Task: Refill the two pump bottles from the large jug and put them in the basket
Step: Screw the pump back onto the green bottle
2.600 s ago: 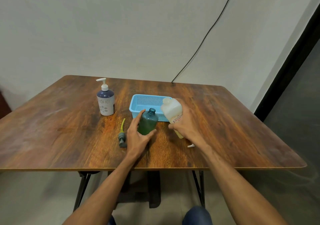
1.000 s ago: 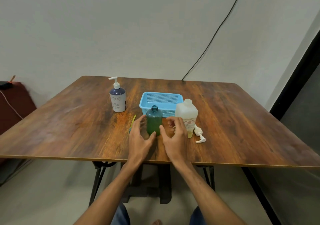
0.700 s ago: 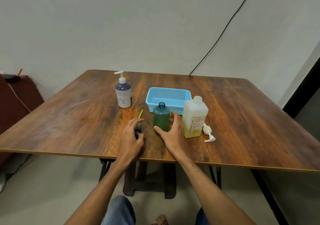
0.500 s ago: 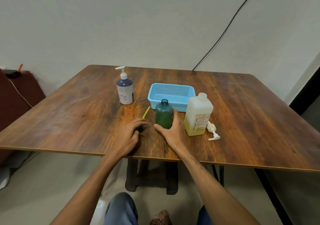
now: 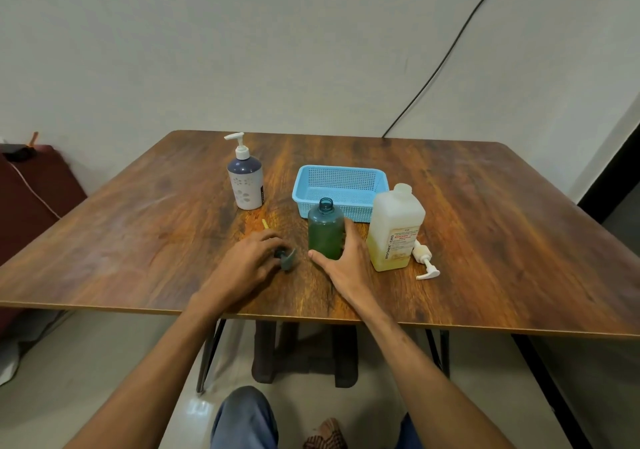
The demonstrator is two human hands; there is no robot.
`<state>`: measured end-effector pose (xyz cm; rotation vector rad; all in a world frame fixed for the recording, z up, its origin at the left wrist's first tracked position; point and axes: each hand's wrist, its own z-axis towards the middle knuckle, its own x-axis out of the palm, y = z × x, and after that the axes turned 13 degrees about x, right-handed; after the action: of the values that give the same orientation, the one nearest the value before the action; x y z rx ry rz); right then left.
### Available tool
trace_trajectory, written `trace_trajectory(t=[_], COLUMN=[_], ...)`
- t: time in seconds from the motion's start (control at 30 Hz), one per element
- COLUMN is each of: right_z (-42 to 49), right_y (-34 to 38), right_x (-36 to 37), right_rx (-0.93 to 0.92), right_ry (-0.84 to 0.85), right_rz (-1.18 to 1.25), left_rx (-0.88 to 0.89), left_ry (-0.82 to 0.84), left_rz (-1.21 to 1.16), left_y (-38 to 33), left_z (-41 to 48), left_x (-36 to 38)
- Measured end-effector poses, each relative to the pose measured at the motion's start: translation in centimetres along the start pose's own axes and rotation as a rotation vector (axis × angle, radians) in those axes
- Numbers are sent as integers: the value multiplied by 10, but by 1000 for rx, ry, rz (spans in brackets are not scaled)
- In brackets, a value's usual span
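A green pump bottle (image 5: pixel 325 233) stands uncapped near the table's front, just in front of the blue basket (image 5: pixel 341 180). My right hand (image 5: pixel 347 261) wraps its right side and base. My left hand (image 5: pixel 248 264) lies on the table left of it, fingers closing on the green pump head (image 5: pixel 287 261), whose yellow tube (image 5: pixel 265 224) sticks out beyond my fingers. The large jug (image 5: pixel 396 230) stands upright and uncapped to the right, with yellowish liquid low inside. A white and navy pump bottle (image 5: pixel 245 178) with its pump on stands left of the basket.
A white pump cap (image 5: pixel 425 260) lies on the wooden table (image 5: pixel 502 227) beside the jug's base. A black cable (image 5: pixel 446 53) runs down the wall behind. A dark red seat (image 5: pixel 31 189) sits at the far left. My knees show below the table edge.
The jug was set down upright to the right of the green bottle. My right hand moved onto the bottle. My left hand let go of it and went to the pump head.
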<state>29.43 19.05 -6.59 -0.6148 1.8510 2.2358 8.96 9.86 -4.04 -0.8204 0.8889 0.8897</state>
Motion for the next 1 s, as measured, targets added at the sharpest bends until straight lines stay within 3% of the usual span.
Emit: trace_trajectory(t=[0.4, 0.73, 1.0], right_z=[-1, -4, -4], right_y=[2, 3, 2], right_x=[0, -1, 1], right_rx=[24, 24, 15], right_ry=[3, 15, 0], right_rz=[-23, -4, 1], left_rx=[-168, -156, -92], left_ry=[-643, -924, -991], left_rz=[-310, -645, -697], left_y=[-49, -82, -100], left_z=[27, 76, 109], left_x=[-42, -90, -97])
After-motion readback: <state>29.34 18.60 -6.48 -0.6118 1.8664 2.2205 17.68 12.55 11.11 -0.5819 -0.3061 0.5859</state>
